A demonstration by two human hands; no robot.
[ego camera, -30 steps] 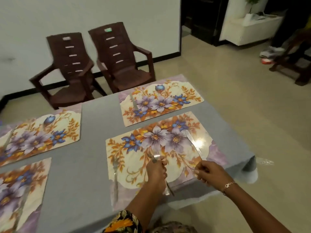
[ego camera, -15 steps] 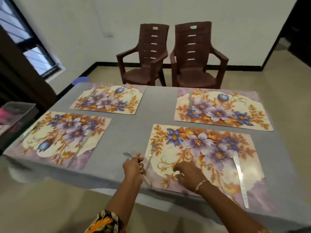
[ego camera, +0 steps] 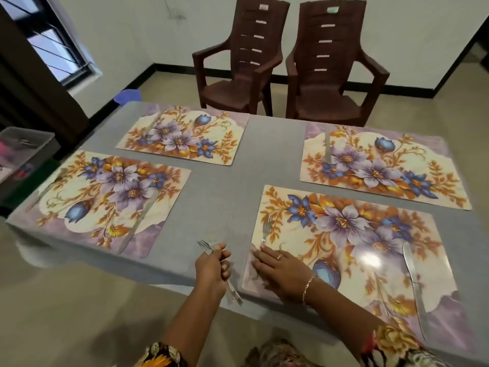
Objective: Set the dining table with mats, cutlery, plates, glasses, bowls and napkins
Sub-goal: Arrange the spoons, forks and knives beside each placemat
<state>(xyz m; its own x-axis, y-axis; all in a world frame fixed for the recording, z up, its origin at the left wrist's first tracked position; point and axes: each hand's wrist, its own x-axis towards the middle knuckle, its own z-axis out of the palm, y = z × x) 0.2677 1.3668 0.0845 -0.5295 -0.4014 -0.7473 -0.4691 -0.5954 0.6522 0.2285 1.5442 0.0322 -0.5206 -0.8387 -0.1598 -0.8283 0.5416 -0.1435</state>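
Several floral mats lie on the grey table. My left hand grips a bunch of forks over the table's near edge, tines pointing away. My right hand rests flat, fingers straight, on the left end of the nearest mat, over the handle of a fork lying there. A knife lies on that mat's right side. The near left mat carries a knife and a faint fork at its left edge. The far right mat holds a knife.
Two brown plastic chairs stand behind the table's far edge. A clear plastic bin sits to the left of the table. The far left mat lies near the table's back edge. A window is at the upper left.
My view swung left and drew closer. My right hand let go of the knife on the mat's right side and moved to its left end, now flat on the fork.
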